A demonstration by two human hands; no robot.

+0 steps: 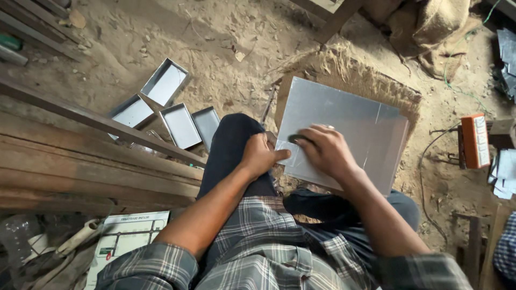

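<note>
The left hand (262, 154) pinches the metal sheet's (344, 129) near edge while the right hand (325, 150) presses a small dark object (297, 139) onto it.

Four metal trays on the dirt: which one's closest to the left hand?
The rightmost tray, beside the knee; the other three lie farther from the left hand.

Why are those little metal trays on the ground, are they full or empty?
Empty. The metal trays lie open side up on the dirt, and their bare shiny bottoms show.
</note>
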